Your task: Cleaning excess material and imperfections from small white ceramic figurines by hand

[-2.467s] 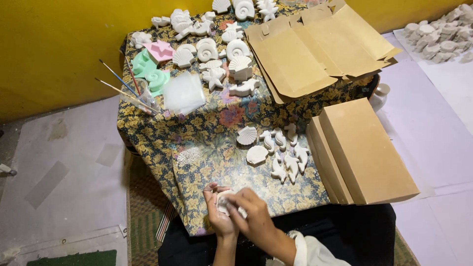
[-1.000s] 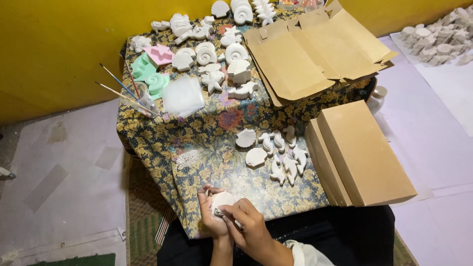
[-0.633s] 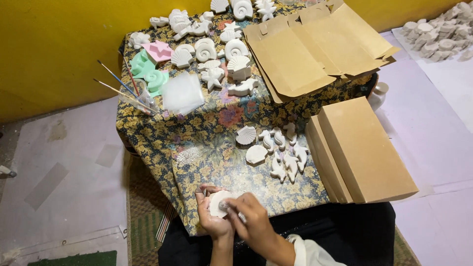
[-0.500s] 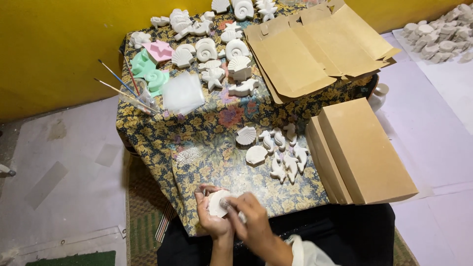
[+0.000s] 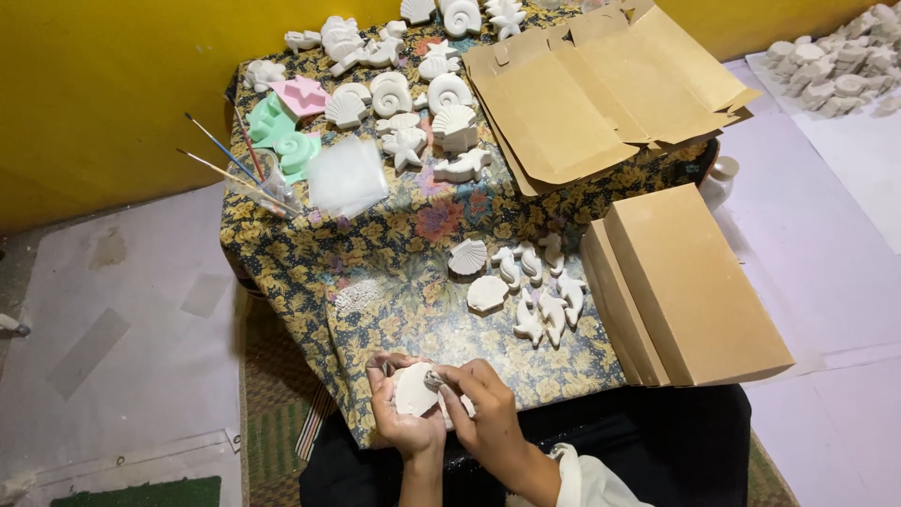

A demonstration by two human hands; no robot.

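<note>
My left hand (image 5: 399, 416) cups a flat white plaster piece (image 5: 411, 390) at the near edge of the table. My right hand (image 5: 481, 411) pinches a small grey tool (image 5: 433, 380) and presses its tip against the piece's upper edge. White dust lies on the floral cloth (image 5: 394, 244) around the hands. Just beyond, a cluster of small white plaster shells and sea creatures (image 5: 526, 282) lies on the cloth.
A closed brown cardboard box (image 5: 690, 282) lies at right; flattened cardboard (image 5: 601, 89) sits at the back. More white, pink and green plaster shapes (image 5: 375, 94), paintbrushes in a cup (image 5: 239, 169) and a clear plastic bag (image 5: 347, 174) fill the far left. Another pile of white pieces (image 5: 835, 66) lies on the floor.
The hands have stayed at the table's near edge. The plaster piece has turned slightly in my left hand while my right hand works the tool along it.
</note>
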